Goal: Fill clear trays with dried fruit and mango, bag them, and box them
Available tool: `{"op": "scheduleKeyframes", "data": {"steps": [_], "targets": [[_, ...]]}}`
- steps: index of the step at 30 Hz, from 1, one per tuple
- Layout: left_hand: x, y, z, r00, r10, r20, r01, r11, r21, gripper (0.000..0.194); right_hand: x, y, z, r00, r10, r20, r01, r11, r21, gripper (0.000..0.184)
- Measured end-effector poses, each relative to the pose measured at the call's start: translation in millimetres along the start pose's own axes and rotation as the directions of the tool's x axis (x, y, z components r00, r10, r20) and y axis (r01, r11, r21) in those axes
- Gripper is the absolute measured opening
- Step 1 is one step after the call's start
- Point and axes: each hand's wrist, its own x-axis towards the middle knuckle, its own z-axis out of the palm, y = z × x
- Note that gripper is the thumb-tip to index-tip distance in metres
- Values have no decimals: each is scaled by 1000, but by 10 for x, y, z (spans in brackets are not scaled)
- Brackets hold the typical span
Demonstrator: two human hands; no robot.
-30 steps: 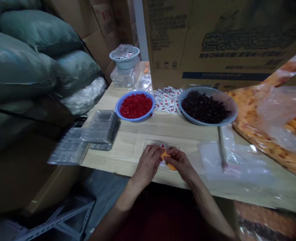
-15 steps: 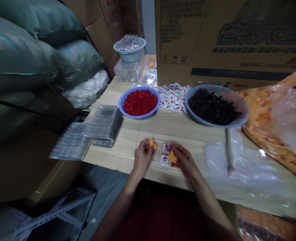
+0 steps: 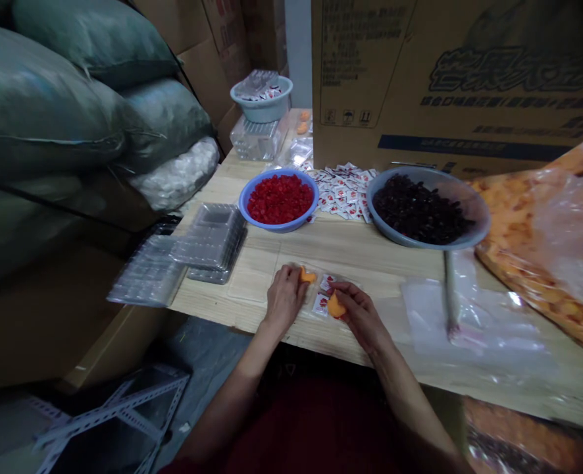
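Note:
My left hand (image 3: 284, 297) is closed around one end of an orange dried fruit piece (image 3: 308, 276) above the left part of a clear plastic tray (image 3: 314, 280). Between thumb and fingers, my right hand (image 3: 364, 317) pinches a second orange dried fruit piece (image 3: 336, 305) over the tray's right side. Two small white sachets with red print, an upper sachet (image 3: 327, 282) and a lower sachet (image 3: 320, 303), lie in the tray between my hands. My right hand hides the tray's right end.
Behind the tray stand a blue bowl of red dried fruit (image 3: 316, 197), a heap of sachets (image 3: 345, 191) and a bowl of dark dried fruit (image 3: 483, 224). Stacked clear trays (image 3: 207, 240) are at left. Plastic bags (image 3: 474, 322) and a big orange fruit bag (image 3: 513, 230) lie right.
My hands have parted from their earlier meeting over the tray, each now with an orange piece. The left piece has gone lower toward the tray; the right one has shifted slightly left. The view has tilted.

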Motion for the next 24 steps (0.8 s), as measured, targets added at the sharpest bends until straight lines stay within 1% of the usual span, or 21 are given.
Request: {"op": "scheduleKeyframes", "data": {"steps": [2, 3, 4, 6, 7, 9, 11, 12, 15, 17, 19, 21, 24], "targets": [[17, 8, -16, 1000, 19, 17, -19, 1000, -2, 24, 25, 19, -2, 1000, -19, -16, 19, 1000, -25, 31], [10, 25, -38, 1000, 27, 6, -27, 999, -30, 25, 43, 32, -5, 999, -28, -28, 26, 999, -39, 31], [-8, 53, -68, 999, 29, -18, -30, 996, -84, 26, 66, 46, -5, 999, -34, -39, 32, 998, -54, 31], [-66, 138, -140, 999, 10, -46, -22, 962, -271, 28, 123, 72, 15, 997, -64, -39, 60, 994, -92, 30], [-100, 188, -172, 1000, -9, -28, -2, 925, -379, 28, 158, 84, 40, 995, -95, -27, 91, 989, -113, 30], [-159, 273, -206, 997, -49, 60, 74, 834, -547, 27, 241, 111, 117, 982, -187, 16, 187, 969, -162, 27], [-191, 303, -192, 987, -107, 124, 161, 774, -613, 26, 330, 142, 208, 958, -277, 78, 287, 931, -227, 25], [-196, 290, -174, 980, -150, 128, 197, 761, -618, 25, 371, 159, 246, 946, -306, 109, 325, 908, -265, 25], [-200, 175, -135, 959, -266, 94, 269, 764, -586, 21, 453, 189, 284, 922, -356, 155, 388, 845, -368, 28], [-210, 93, -138, 952, -287, 101, 297, 803, -517, 19, 464, 186, 250, 906, -394, 155, 421, 797, -433, 29], [-227, 42, -146, 961, -251, 121, 278, 865, -418, 18, 450, 175, 203, 879, -439, 189, 470, 726, -502, 27], [-241, 17, -135, 977, -184, 105, 207, 933, -293, 19, 425, 178, 176, 849, -452, 273, 522, 645, -558, 26], [-234, -18, -92, 992, -118, 39, 121, 988, -92, 20, 391, 232, 181, 831, -399, 388, 555, 556, -619, 28]]}}
